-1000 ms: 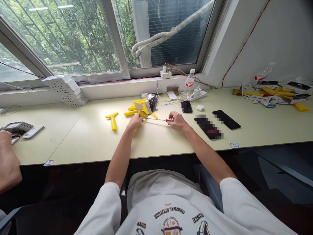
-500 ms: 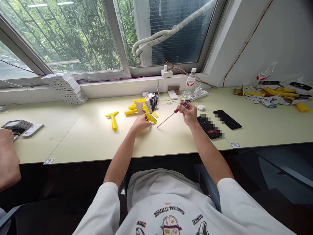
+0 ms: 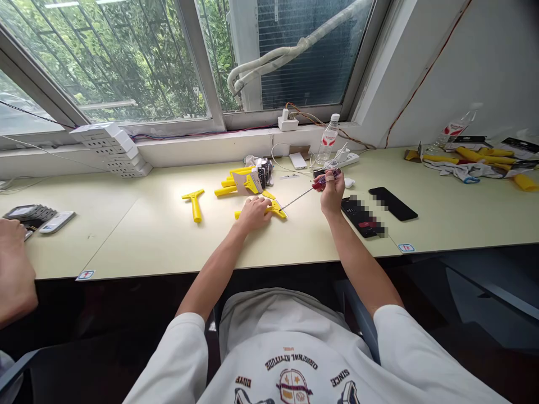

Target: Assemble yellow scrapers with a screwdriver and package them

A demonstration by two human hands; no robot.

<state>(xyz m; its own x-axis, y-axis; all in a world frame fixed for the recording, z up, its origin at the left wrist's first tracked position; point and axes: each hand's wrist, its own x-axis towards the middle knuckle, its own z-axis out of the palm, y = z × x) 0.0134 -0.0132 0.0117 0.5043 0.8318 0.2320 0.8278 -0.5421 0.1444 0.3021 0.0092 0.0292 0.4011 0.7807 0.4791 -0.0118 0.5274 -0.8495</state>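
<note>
My left hand (image 3: 255,214) is closed over the handle of a yellow scraper (image 3: 278,211), which lies on the tabletop with its wide head pointing right. In my right hand (image 3: 332,193) is a screwdriver (image 3: 319,183) with a red and purple handle. Its long metal shaft slants down to the left, and the tip meets the scraper's head. Just behind my left hand lie several more yellow scrapers (image 3: 227,191), one with a grey-brown piece of card on it. Another yellow T-shaped handle (image 3: 196,206) lies apart on the left.
Two dark phones (image 3: 362,219) lie right of my right hand. A water bottle (image 3: 328,139) and a power strip (image 3: 343,161) stand behind. Gloves and yellow tools (image 3: 484,160) are heaped far right. Another person's hand (image 3: 14,264) is at the left edge, near stacked devices (image 3: 29,215).
My left hand has moved right and laid the scraper flat on the table. My right hand has shifted slightly right, and the screwdriver tip has come onto the scraper's head.
</note>
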